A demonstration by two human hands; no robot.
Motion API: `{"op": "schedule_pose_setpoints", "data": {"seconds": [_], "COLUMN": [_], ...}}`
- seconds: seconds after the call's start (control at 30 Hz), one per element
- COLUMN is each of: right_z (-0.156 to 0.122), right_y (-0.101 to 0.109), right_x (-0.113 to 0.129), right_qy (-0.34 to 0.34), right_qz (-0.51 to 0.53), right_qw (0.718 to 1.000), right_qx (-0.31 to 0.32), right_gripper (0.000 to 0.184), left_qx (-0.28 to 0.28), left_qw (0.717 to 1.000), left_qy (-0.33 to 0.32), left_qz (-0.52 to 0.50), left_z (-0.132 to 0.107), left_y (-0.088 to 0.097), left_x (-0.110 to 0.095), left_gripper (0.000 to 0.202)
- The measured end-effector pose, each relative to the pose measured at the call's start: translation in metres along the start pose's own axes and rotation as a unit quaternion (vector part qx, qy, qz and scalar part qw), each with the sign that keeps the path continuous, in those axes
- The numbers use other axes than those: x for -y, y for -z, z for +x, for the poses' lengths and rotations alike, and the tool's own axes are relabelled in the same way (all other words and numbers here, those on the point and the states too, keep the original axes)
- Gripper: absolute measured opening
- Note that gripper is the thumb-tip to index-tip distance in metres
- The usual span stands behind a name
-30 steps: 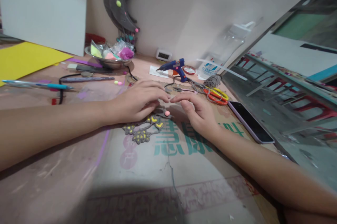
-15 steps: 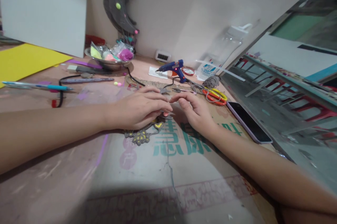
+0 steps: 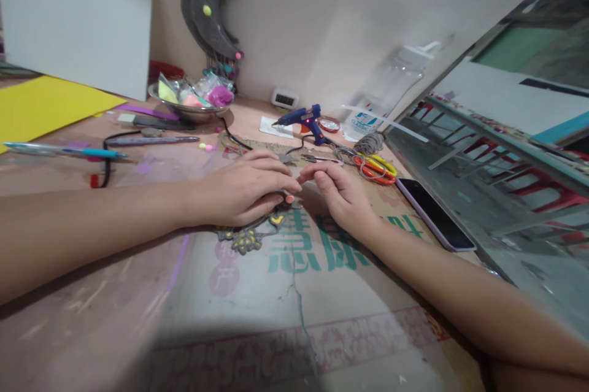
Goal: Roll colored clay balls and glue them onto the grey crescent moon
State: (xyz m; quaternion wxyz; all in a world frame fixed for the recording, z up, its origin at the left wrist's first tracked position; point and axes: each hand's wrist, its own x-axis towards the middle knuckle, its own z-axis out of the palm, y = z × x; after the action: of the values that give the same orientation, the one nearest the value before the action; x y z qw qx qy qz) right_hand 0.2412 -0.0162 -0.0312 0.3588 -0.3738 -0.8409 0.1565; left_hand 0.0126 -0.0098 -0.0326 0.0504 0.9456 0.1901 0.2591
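Note:
My left hand [image 3: 243, 189] lies palm down over a grey and yellow craft piece [image 3: 247, 240], fingers stretched to the right. The hand hides most of the piece; flower-like yellow shapes with grey outlines show below it. A small pink-orange ball [image 3: 289, 199] sits by the left thumb tip, and a grey pointed part [image 3: 288, 159] shows beyond the fingers. My right hand [image 3: 340, 196] rests on its side, fingers loosely bent and thumb apart from their tips. Its fingertips are close to the left ones; I see nothing held. Under both is printed cardboard [image 3: 243, 312].
Behind the hands stand a blue glue gun [image 3: 301, 117] with a red light, tweezers [image 3: 322, 159], and scissors [image 3: 377, 168] beside grey cord [image 3: 369, 143]. A phone [image 3: 435, 214] lies right. Left are a pen [image 3: 64, 151], a metal bowl [image 3: 184, 111] and yellow sheet [image 3: 50, 103].
My right fingers have curled slightly and dropped a little. The left fingertips have shifted slightly, and the pink-orange ball shows more fully.

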Motion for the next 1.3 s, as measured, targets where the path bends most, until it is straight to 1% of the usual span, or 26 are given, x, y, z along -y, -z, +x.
{"op": "schedule_pose_setpoints", "data": {"seconds": [0.17, 0.33, 0.4, 0.5, 0.63, 0.8, 0.9, 0.97, 1.03, 1.13, 1.2, 1.3], "right_z": [0.002, -0.001, -0.003, -0.004, -0.004, -0.002, -0.001, 0.0, 0.001, 0.002, 0.002, 0.003], "right_y": [-0.002, -0.002, -0.001, 0.0, 0.0, -0.001, -0.001, -0.001, -0.002, -0.002, -0.003, -0.004], "right_x": [-0.001, -0.001, -0.001, 0.0, 0.0, 0.0, -0.001, -0.002, -0.003, -0.003, -0.004, -0.005], "right_qy": [-0.014, -0.064, -0.066, -0.047, -0.033, -0.012, 0.0, 0.02, 0.048, 0.083, 0.1, 0.117], "right_qz": [-0.022, 0.014, 0.006, -0.016, -0.02, -0.027, -0.032, -0.04, -0.044, -0.038, -0.037, -0.04], "right_qw": [0.999, 0.997, 0.997, 0.998, 0.999, 1.0, 0.999, 0.999, 0.998, 0.994, 0.991, 0.987], "right_qx": [0.025, 0.046, 0.048, 0.029, 0.008, 0.007, 0.004, 0.005, 0.019, 0.063, 0.084, 0.102], "right_gripper": [0.029, 0.034, 0.035, 0.036, 0.034, 0.029, 0.026, 0.021, 0.015, 0.013, 0.014, 0.015], "left_qx": [0.01, 0.001, 0.002, 0.001, -0.013, -0.004, -0.014, -0.025, -0.043, -0.064, -0.064, -0.056], "left_qw": [1.0, 1.0, 1.0, 1.0, 1.0, 1.0, 1.0, 0.999, 0.998, 0.994, 0.99, 0.988], "left_qy": [0.007, 0.007, 0.005, 0.005, 0.0, -0.006, 0.004, 0.011, 0.024, 0.076, 0.112, 0.132], "left_qz": [-0.007, 0.003, 0.005, 0.006, 0.002, 0.006, 0.015, 0.026, 0.039, 0.053, 0.055, 0.051], "left_z": [0.001, 0.0, 0.0, 0.0, -0.002, -0.002, -0.001, -0.001, -0.002, -0.003, -0.003, -0.003], "left_y": [0.0, 0.0, 0.0, 0.0, -0.001, -0.001, -0.001, -0.002, -0.003, -0.005, -0.007, -0.009], "left_x": [0.0, -0.001, -0.002, -0.002, -0.001, 0.0, -0.001, 0.0, 0.002, 0.008, 0.013, 0.019], "left_gripper": [0.024, 0.026, 0.026, 0.025, 0.031, 0.028, 0.027, 0.028, 0.031, 0.036, 0.037, 0.035]}}
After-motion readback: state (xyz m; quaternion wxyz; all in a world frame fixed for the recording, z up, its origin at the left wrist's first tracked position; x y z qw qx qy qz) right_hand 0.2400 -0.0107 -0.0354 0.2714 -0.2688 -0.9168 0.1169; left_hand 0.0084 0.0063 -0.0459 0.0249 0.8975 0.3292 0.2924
